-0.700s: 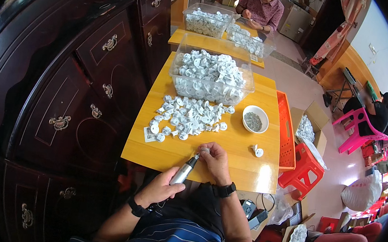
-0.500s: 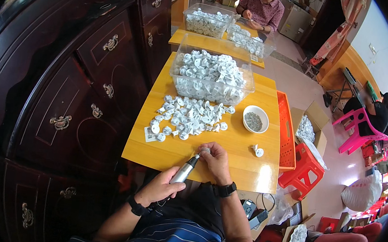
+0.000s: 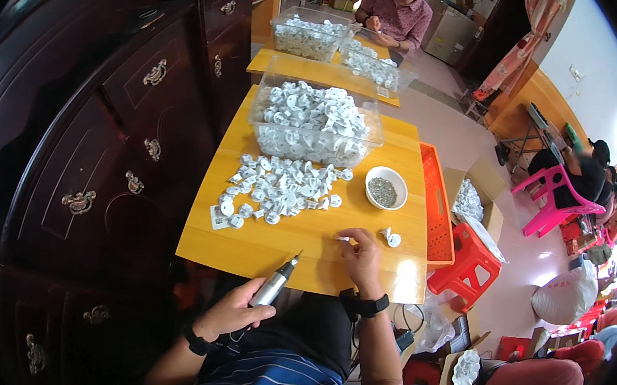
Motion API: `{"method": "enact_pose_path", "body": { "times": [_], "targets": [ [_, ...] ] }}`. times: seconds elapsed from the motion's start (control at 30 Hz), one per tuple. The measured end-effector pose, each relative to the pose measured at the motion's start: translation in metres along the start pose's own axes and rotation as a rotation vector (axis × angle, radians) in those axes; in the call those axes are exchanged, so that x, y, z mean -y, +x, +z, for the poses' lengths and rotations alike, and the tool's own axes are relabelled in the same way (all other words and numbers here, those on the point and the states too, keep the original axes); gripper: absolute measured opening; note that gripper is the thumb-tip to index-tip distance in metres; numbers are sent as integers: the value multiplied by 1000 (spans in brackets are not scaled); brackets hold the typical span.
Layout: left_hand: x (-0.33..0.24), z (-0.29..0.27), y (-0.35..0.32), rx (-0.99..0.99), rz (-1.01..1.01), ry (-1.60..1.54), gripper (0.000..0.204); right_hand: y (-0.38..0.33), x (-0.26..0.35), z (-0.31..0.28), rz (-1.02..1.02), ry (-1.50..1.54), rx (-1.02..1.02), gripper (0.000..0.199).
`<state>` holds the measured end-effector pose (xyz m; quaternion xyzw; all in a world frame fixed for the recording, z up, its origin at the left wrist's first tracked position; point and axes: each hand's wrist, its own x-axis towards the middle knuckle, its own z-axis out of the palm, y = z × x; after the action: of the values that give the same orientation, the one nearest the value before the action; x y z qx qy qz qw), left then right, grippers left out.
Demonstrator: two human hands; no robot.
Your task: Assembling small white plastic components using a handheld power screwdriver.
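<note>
My left hand (image 3: 233,312) is wrapped round a silver and black electric screwdriver (image 3: 272,286), its thin bit pointing up and away over the table's near edge. Farther right, my right hand (image 3: 363,263) pinches a small white plastic part (image 3: 343,239), mostly hidden by the fingers. The bit and the part are apart. Beyond my hands lies a loose pile of white plastic parts (image 3: 282,188). Just past my right hand, a couple more white parts (image 3: 393,239) sit on the yellow table (image 3: 301,259). A white bowl (image 3: 400,178) of small metal screws stands behind them.
A clear plastic bin (image 3: 312,139) heaped with white parts stands at the table's back. An orange crate (image 3: 440,229) and a red stool (image 3: 472,262) flank the right side. Dark wooden drawers (image 3: 112,164) rise at left. A person (image 3: 395,14) works at the far table.
My right hand has moved right with the white part, away from the screwdriver's tip. My left hand has drawn the screwdriver slightly down and left. The whole view has shifted a little.
</note>
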<state>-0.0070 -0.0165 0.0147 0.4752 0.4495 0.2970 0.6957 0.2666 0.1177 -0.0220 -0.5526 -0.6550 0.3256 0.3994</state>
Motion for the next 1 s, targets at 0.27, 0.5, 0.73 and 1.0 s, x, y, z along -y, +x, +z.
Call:
{"method": "enact_pose_path", "body": {
  "times": [0.27,0.5,0.73,1.0],
  "targets": [
    [1,-1,0,-60,28,3,45,63,11,-71,-150,-340,-268,8],
    [-1,4,-1,-50,30,-12,41,142,-18,-70,-19,-811,6,17],
    [-2,-1,-7,-117,-7,29,43,168,-46,-54,59,-918,75,16],
    [0,2,-3,-65,17,-1,49,152,-27,-62,3,-759,-59,15]
  ]
}}
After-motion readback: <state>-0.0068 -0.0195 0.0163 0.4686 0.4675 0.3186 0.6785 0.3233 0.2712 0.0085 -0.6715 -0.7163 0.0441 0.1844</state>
